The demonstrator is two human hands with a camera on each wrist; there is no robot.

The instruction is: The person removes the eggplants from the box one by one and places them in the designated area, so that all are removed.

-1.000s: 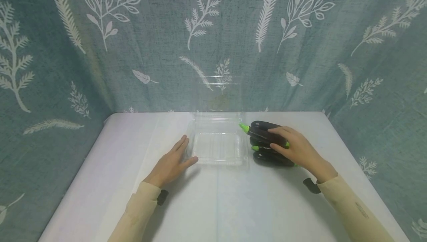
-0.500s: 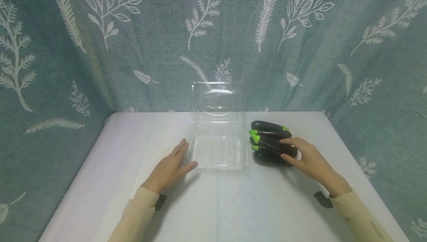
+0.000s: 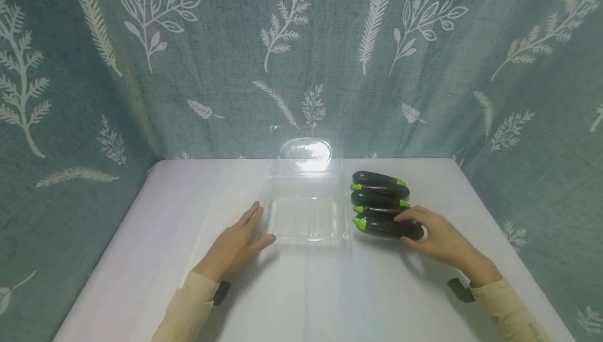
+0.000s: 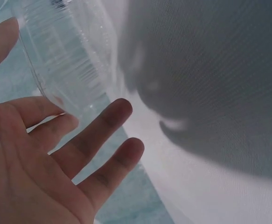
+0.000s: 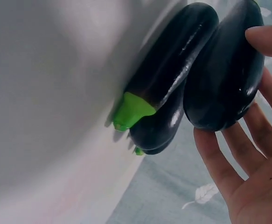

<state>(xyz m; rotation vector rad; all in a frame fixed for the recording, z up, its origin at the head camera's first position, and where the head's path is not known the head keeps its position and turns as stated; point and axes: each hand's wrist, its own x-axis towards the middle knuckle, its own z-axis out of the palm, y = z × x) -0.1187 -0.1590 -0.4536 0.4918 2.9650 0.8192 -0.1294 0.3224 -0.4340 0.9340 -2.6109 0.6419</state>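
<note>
My right hand [image 3: 438, 237] holds a glossy dark eggplant [image 3: 386, 227] with a green stem end, thumb on one side and fingers on the other. In the right wrist view this eggplant [image 5: 224, 70] lies over the front of the other eggplants [image 5: 173, 51]. Several more eggplants [image 3: 379, 198] lie side by side behind it in the head view. Left of them stands a clear plastic clamshell box [image 3: 306, 238], its lid [image 3: 306, 148] raised at the back. My left hand [image 3: 233, 247] is spread at the box's left side, fingertips right by the clear wall [image 4: 61, 51] in the left wrist view.
A white cloth covers the table [image 3: 301, 295]. Green curtains [image 3: 226, 59] with white leaf prints hang behind it and along both sides. A dark wrist strap piece [image 3: 460, 289] shows at the right sleeve.
My right hand has carried the eggplant away from the box, over the others, to the front of the row. The box and left hand have shifted slightly nearer, and the lid has tipped lower.
</note>
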